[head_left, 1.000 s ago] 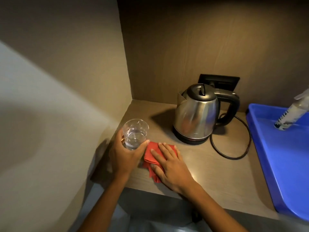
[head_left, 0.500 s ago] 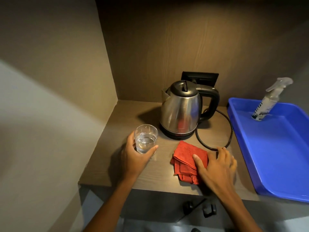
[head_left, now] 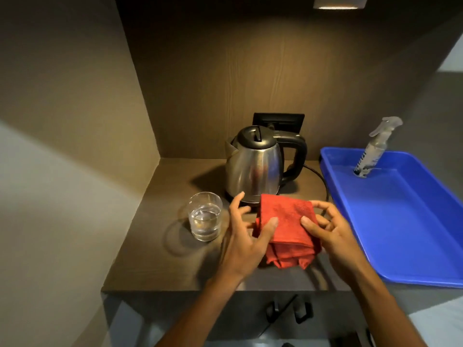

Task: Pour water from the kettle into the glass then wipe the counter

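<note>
A steel kettle (head_left: 253, 166) with a black lid and handle stands on its base at the back of the brown counter (head_left: 160, 246). A clear glass (head_left: 205, 216) part full of water stands alone at the left front. A folded red cloth (head_left: 285, 224) is held just above the counter in front of the kettle. My left hand (head_left: 246, 234) pinches its left edge with thumb and fingers. My right hand (head_left: 330, 229) grips its right edge.
A blue tray (head_left: 413, 221) fills the counter's right side, with a spray bottle (head_left: 373, 149) standing at its back. The kettle's black cord (head_left: 323, 181) loops between kettle and tray. Walls close the nook at the left and back.
My left hand let go of the glass and moved right to the cloth. My right hand lifted the cloth off the counter, and both hands now hold it.
</note>
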